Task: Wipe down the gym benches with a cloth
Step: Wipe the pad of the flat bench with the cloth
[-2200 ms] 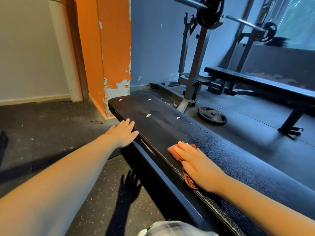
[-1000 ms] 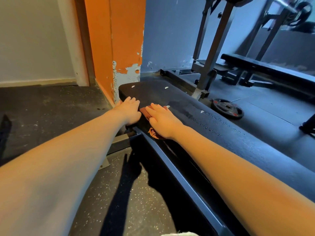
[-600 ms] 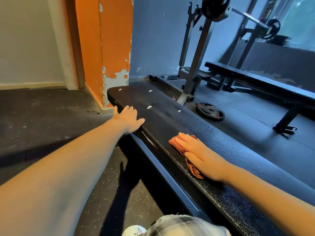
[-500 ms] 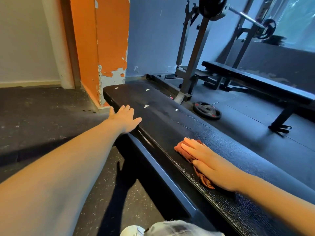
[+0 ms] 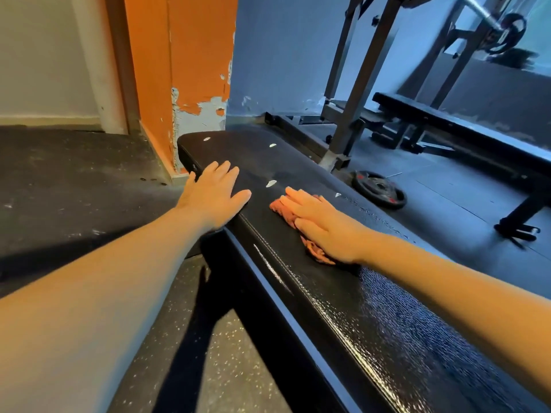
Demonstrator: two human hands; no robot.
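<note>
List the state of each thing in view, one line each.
left hand, flat on the bench edge
right hand, flat, pressing the cloth down
cloth, bunched under the right hand
bench, glossy near, white flecks farther along
weight plate, lying flat on the floor

Glossy, pebbled bench (image 5: 343, 293) pad (probably vinyl); nubby, matt cloth (image 5: 286, 211).

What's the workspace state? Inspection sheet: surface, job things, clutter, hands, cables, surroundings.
Surface: black bench pad, glossy near the camera, white flecks toward the far end.
Job's things: reddish cloth flat on the pad.
Clutter: weight plate on the floor.
Grippers: left hand rests flat on the pad edge; right hand presses the cloth, fingers straight.
Cables: nothing seen.
Surroundings: orange pillar, barbell rack, second bench.
</note>
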